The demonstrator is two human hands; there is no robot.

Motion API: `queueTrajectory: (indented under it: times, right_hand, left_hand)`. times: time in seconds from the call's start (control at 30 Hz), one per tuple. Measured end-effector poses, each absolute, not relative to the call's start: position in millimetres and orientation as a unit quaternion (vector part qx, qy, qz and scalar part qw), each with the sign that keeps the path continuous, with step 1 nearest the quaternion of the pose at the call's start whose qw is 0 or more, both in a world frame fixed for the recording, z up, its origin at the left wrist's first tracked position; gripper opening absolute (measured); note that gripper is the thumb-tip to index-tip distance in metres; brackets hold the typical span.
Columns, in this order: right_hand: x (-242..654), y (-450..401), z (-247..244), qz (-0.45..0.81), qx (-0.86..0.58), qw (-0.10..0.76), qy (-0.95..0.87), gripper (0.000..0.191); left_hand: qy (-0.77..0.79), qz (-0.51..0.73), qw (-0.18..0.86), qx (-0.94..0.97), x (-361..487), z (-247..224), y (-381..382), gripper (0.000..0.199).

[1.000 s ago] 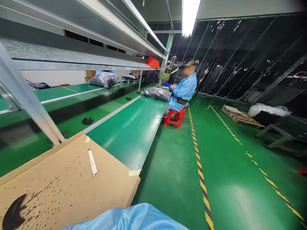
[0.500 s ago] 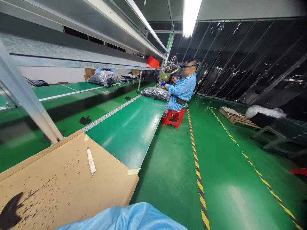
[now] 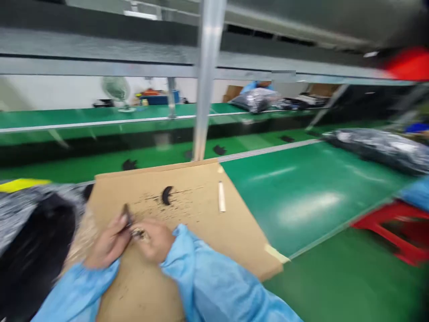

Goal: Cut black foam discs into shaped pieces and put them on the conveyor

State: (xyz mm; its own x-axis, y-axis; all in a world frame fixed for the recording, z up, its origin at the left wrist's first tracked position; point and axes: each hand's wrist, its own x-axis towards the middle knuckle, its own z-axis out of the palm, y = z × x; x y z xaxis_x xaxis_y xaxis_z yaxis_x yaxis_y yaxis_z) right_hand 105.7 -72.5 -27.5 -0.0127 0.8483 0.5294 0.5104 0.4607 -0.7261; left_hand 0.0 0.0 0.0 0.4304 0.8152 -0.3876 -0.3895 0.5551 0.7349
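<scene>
Over the cardboard sheet (image 3: 201, 241), my left hand (image 3: 109, 243) pinches a small dark piece (image 3: 127, 215), blurred by motion. Close against it is my right hand (image 3: 154, 239), its fingers closed round a small object with a metallic glint (image 3: 138, 233) whose kind I cannot make out. A black crescent-shaped piece (image 3: 166, 195) with short prongs lies beyond the hands, among scattered black crumbs. Towards the cardboard's right side rests a slim white flat object (image 3: 221, 197).
At left is a clear plastic bag (image 3: 20, 214) with black contents. A metal post (image 3: 206, 85) rises behind the cardboard. Several black pieces lie on the green surface beyond, including one (image 3: 219, 150). A filled bag (image 3: 378, 147) and red stool (image 3: 395, 228) are at right.
The view has swung left and down from the seated co-worker to the cardboard. Both my hands have come into view, the left with a dark piece.
</scene>
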Motion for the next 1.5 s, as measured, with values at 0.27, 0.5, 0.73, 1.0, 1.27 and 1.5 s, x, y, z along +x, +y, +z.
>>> queueTrajectory:
  times: [0.27, 0.5, 0.73, 1.0, 1.27, 1.5]
  right_hand:
    - [130, -62, -28, 0.121, -0.551, 0.549, -0.616, 0.019]
    - [126, -58, -29, 0.043, -0.577, 0.416, -0.702, 0.020]
    - [120, -61, -23, 0.005, -0.625, 0.292, -0.724, 0.020]
    - [121, -63, -13, 0.042, -0.652, 0.199, -0.730, 0.023]
    - [121, -66, -2, 0.079, -0.661, 0.114, -0.738, 0.021]
    - [122, -68, 0, 0.118, -0.679, 0.108, -0.717, 0.019]
  left_hand:
    - [0.286, 0.412, 0.818, 0.281, -26, -23, 21, 0.034]
    - [0.253, 0.380, 0.844, 0.282, -31, -18, 23, 0.041]
    - [0.246, 0.344, 0.853, 0.306, -31, -20, 21, 0.042]
    - [0.244, 0.324, 0.847, 0.344, -31, -20, 19, 0.043]
    - [0.282, 0.327, 0.819, 0.378, -28, -17, 15, 0.046]
    - [0.282, 0.327, 0.818, 0.381, -26, -19, 14, 0.048]
